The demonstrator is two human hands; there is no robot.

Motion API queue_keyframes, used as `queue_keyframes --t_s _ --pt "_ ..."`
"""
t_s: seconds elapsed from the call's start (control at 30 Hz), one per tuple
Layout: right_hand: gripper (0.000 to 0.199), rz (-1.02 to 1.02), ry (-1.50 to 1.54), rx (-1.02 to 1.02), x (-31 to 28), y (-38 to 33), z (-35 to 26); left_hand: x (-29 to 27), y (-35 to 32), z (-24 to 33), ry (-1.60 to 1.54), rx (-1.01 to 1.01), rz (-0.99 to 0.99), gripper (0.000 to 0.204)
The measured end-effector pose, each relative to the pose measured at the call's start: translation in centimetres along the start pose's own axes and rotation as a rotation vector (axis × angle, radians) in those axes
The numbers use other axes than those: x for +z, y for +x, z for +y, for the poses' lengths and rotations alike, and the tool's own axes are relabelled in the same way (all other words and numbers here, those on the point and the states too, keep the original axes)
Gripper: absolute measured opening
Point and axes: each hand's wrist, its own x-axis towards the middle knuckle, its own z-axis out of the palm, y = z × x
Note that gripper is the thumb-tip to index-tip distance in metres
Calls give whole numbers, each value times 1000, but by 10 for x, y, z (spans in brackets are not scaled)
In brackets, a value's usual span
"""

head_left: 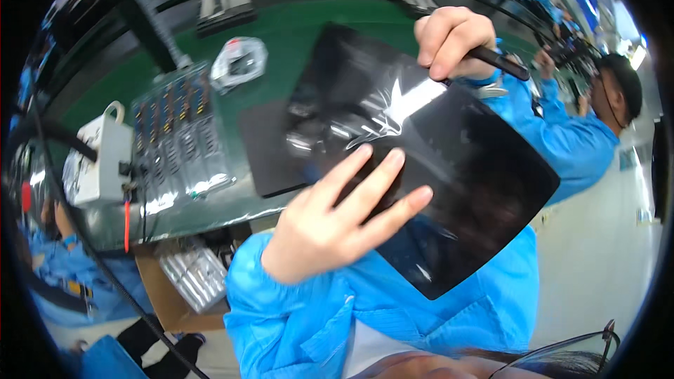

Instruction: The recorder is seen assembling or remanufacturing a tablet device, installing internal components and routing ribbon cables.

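A large black glossy panel (484,182) with rounded corners is tilted in front of my chest. A shiny, wrinkled film (337,91) stretches from it toward the upper left; where the two separate I cannot tell. My left hand (323,221) lies with fingers spread across the film and panel near the lower left edge; its thumb is hidden. At the panel's top edge, my right hand (456,41) has its fingers curled round a black pen-shaped tool (500,63). Its fingertips touch the panel's edge.
On the green bench, a dark flat plate (267,147) lies behind the film. Left of it are a clear tray of small parts (182,130), a tape roll (239,63) and a white box (105,158). A cardboard box (158,288) stands below. A co-worker (586,133) is at right.
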Motion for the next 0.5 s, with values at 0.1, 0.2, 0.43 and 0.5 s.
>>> queue_keyframes --t_s 0.1,0.2,0.43,0.5 --pt "12 45 85 -193 6 -2 2 2 -6 25 136 29 -14 35" --pt "15 66 205 -271 31 36 4 8 -15 48 274 -45 -51 36" --pt "15 13 234 -346 24 11 20 13 -23 70 331 -155 -50 39" --pt "14 28 237 -390 25 9 17 14 -26 76 337 -167 -49 40"
